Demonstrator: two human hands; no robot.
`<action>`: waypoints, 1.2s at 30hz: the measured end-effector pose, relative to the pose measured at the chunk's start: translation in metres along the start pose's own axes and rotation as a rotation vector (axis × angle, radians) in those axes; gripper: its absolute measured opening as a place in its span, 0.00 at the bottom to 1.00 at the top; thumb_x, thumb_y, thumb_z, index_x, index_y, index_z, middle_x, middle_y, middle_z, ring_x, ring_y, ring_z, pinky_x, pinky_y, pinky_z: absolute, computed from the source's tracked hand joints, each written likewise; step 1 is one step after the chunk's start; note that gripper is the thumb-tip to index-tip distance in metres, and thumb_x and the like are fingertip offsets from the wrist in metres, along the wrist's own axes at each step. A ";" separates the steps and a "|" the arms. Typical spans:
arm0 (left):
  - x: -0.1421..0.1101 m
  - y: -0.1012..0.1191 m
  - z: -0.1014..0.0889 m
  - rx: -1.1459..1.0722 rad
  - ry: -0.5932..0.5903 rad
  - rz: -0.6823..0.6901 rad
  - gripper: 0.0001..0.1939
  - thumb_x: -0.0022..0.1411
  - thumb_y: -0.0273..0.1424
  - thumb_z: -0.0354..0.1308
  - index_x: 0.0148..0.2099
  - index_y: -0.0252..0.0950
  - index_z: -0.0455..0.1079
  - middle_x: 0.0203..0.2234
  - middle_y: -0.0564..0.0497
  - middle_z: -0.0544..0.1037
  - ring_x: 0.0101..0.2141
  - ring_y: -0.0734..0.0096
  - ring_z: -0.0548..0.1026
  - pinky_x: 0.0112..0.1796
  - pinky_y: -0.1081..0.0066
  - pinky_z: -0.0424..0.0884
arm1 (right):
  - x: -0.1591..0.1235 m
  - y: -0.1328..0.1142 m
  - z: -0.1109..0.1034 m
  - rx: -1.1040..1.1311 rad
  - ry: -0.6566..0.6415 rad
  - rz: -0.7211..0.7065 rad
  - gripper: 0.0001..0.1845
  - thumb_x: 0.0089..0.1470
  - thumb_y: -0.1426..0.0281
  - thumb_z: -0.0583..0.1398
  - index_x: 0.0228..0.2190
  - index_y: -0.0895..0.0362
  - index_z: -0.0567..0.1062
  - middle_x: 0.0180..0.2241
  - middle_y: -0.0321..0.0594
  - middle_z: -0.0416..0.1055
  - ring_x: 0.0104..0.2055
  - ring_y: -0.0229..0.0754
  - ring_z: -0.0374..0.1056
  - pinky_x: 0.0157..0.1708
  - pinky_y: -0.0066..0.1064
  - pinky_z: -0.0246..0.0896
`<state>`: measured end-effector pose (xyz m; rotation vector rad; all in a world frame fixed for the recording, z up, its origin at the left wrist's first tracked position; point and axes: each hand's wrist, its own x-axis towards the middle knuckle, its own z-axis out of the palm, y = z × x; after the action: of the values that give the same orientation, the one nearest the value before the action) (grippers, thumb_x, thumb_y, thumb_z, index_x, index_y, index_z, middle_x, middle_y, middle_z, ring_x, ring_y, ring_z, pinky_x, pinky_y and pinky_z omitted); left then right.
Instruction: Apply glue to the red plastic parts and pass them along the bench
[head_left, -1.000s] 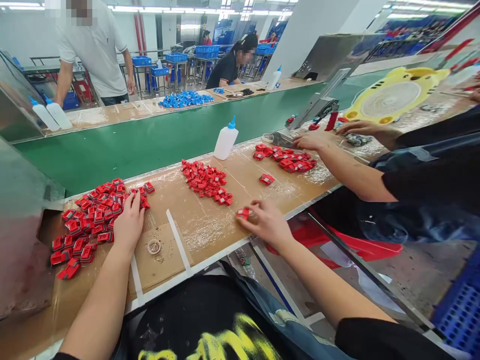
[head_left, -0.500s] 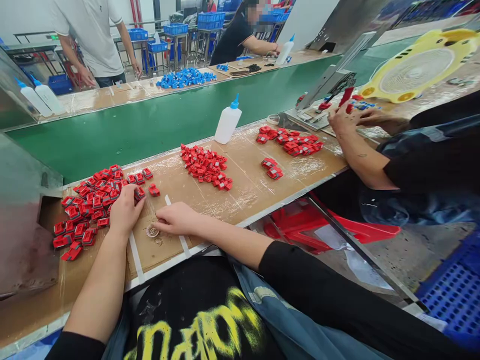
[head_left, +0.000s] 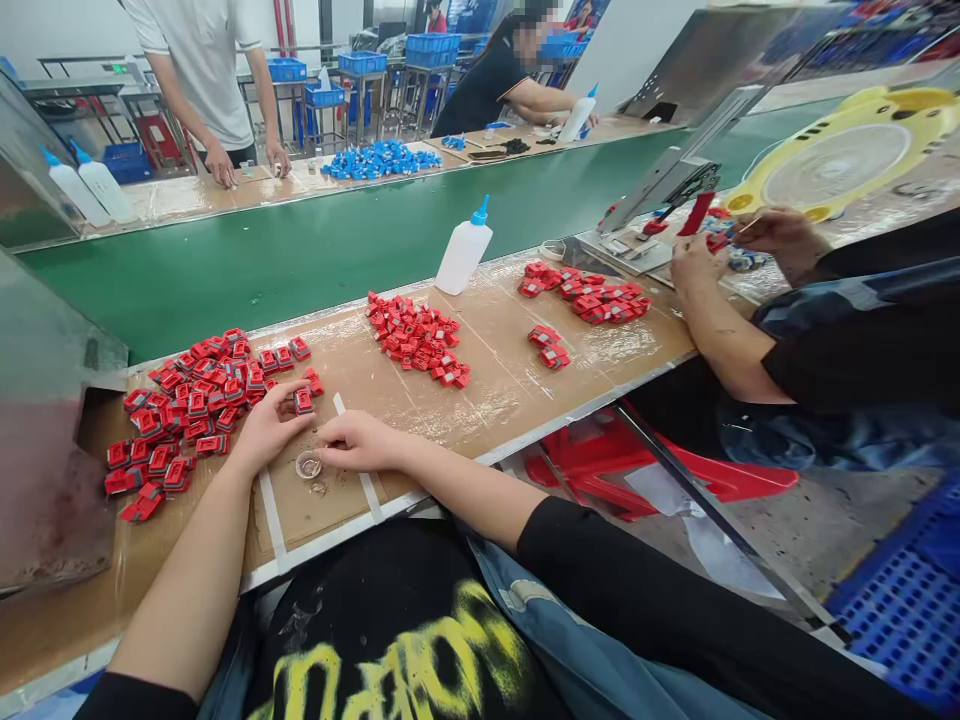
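taking the small round dish [head_left: 301, 467] as the middle of the dial, with twelve pointing away from the wearer, the left hand [head_left: 274, 425] now sits between ten and eleven; half a second ago it was closer in against the big heap of red parts [head_left: 196, 400] at ten. it has come across with a single red part [head_left: 303, 401], which it holds at twelve, thumb and fingers only slightly parted around the piece; a loose red part [head_left: 314, 381] lies just beyond it. the right hand [head_left: 352, 440] is at two, close by the dish, much as half a second ago; a second ago it was well off to the right, with a red piece of its own. its fingers are curled in towards the thumb (whether they pinch anything i cannot tell, as the tips are too small and partly hidden). out at two, well apart, two red parts [head_left: 549, 347] lie together, where a second ago there was one. for the work, this seems to mean that one piece has been put aside and another is in hand, with both hands now gathered about the dish.
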<state>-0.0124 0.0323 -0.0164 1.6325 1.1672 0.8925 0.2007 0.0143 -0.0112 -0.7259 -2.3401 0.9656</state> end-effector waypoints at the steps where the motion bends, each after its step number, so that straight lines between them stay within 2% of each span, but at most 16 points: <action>1: 0.001 -0.001 0.001 -0.086 -0.018 -0.023 0.35 0.56 0.39 0.70 0.64 0.39 0.68 0.57 0.40 0.76 0.51 0.54 0.79 0.53 0.55 0.75 | 0.000 0.004 0.000 0.059 0.018 -0.001 0.23 0.60 0.63 0.58 0.19 0.56 0.57 0.19 0.28 0.50 0.23 0.31 0.48 0.27 0.28 0.42; 3: 0.002 -0.003 0.003 -0.214 -0.063 -0.055 0.38 0.55 0.38 0.71 0.66 0.37 0.66 0.56 0.38 0.76 0.52 0.52 0.79 0.55 0.54 0.74 | 0.000 0.011 -0.001 0.191 0.069 0.011 0.23 0.60 0.62 0.58 0.19 0.56 0.57 0.19 0.27 0.48 0.23 0.31 0.47 0.27 0.28 0.43; 5: 0.002 -0.001 0.003 -0.228 -0.067 -0.047 0.36 0.54 0.39 0.72 0.63 0.37 0.69 0.56 0.39 0.77 0.53 0.52 0.79 0.54 0.55 0.75 | 0.000 0.017 -0.002 0.315 0.159 0.040 0.24 0.60 0.59 0.58 0.18 0.55 0.57 0.19 0.28 0.48 0.24 0.32 0.47 0.27 0.28 0.44; 8: 0.001 0.003 0.001 -0.017 -0.028 0.013 0.31 0.53 0.41 0.73 0.58 0.40 0.75 0.55 0.42 0.76 0.45 0.58 0.80 0.48 0.59 0.78 | -0.001 0.022 -0.005 0.438 0.373 0.080 0.25 0.59 0.55 0.58 0.19 0.55 0.57 0.21 0.29 0.49 0.25 0.33 0.48 0.28 0.29 0.46; 11: 0.002 0.003 -0.002 0.187 -0.013 0.029 0.30 0.51 0.43 0.74 0.56 0.43 0.78 0.50 0.45 0.79 0.36 0.64 0.79 0.43 0.61 0.79 | -0.002 0.025 -0.008 0.461 0.559 0.111 0.25 0.59 0.55 0.58 0.19 0.55 0.59 0.21 0.29 0.51 0.25 0.33 0.49 0.29 0.30 0.47; 13: 0.002 0.002 -0.002 0.130 -0.016 -0.031 0.32 0.49 0.43 0.75 0.56 0.42 0.78 0.46 0.45 0.81 0.36 0.62 0.80 0.44 0.59 0.79 | -0.001 0.026 -0.010 0.427 0.645 0.130 0.24 0.60 0.55 0.58 0.20 0.55 0.60 0.21 0.30 0.52 0.25 0.34 0.49 0.29 0.30 0.47; 15: 0.003 0.000 -0.002 -0.042 -0.032 -0.116 0.33 0.47 0.42 0.76 0.55 0.39 0.77 0.46 0.44 0.83 0.43 0.56 0.82 0.48 0.56 0.79 | 0.000 0.026 -0.012 0.373 0.700 0.151 0.23 0.61 0.56 0.57 0.21 0.55 0.60 0.22 0.30 0.52 0.26 0.34 0.49 0.29 0.30 0.47; 17: 0.005 0.000 -0.001 -0.203 -0.045 -0.177 0.34 0.47 0.41 0.77 0.55 0.37 0.75 0.49 0.42 0.82 0.49 0.51 0.81 0.52 0.54 0.78 | 0.001 0.028 -0.012 0.316 0.706 0.159 0.23 0.63 0.56 0.56 0.21 0.55 0.60 0.22 0.30 0.52 0.26 0.34 0.50 0.29 0.30 0.48; 20: 0.006 0.001 -0.001 -0.284 -0.046 -0.217 0.35 0.47 0.40 0.77 0.56 0.35 0.74 0.52 0.40 0.81 0.54 0.49 0.79 0.54 0.52 0.77 | 0.004 0.031 -0.013 0.230 0.672 0.146 0.23 0.65 0.57 0.55 0.22 0.55 0.59 0.22 0.30 0.53 0.26 0.34 0.51 0.30 0.30 0.47; 26: 0.007 0.005 -0.001 -0.253 -0.057 -0.218 0.36 0.48 0.41 0.77 0.57 0.35 0.74 0.55 0.39 0.80 0.55 0.47 0.78 0.55 0.52 0.77 | 0.008 0.032 -0.014 0.150 0.616 0.136 0.24 0.66 0.58 0.56 0.22 0.56 0.59 0.22 0.29 0.53 0.27 0.33 0.52 0.30 0.29 0.45; 31: 0.006 0.007 -0.001 -0.226 -0.061 -0.210 0.34 0.50 0.43 0.75 0.57 0.37 0.74 0.55 0.40 0.80 0.55 0.48 0.78 0.54 0.54 0.78 | 0.009 0.032 -0.015 0.126 0.637 0.162 0.25 0.66 0.56 0.55 0.22 0.56 0.60 0.23 0.29 0.53 0.27 0.33 0.52 0.31 0.29 0.46; 36: 0.006 0.006 -0.003 -0.233 -0.057 -0.192 0.33 0.52 0.42 0.75 0.58 0.38 0.74 0.55 0.41 0.79 0.56 0.49 0.77 0.54 0.56 0.77 | 0.007 0.032 -0.014 0.130 0.572 0.145 0.25 0.67 0.55 0.54 0.22 0.56 0.62 0.23 0.30 0.56 0.28 0.34 0.53 0.31 0.28 0.47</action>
<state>-0.0117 0.0381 -0.0097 1.3265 1.1153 0.8201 0.2129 0.0450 -0.0250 -0.9787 -1.7338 0.8234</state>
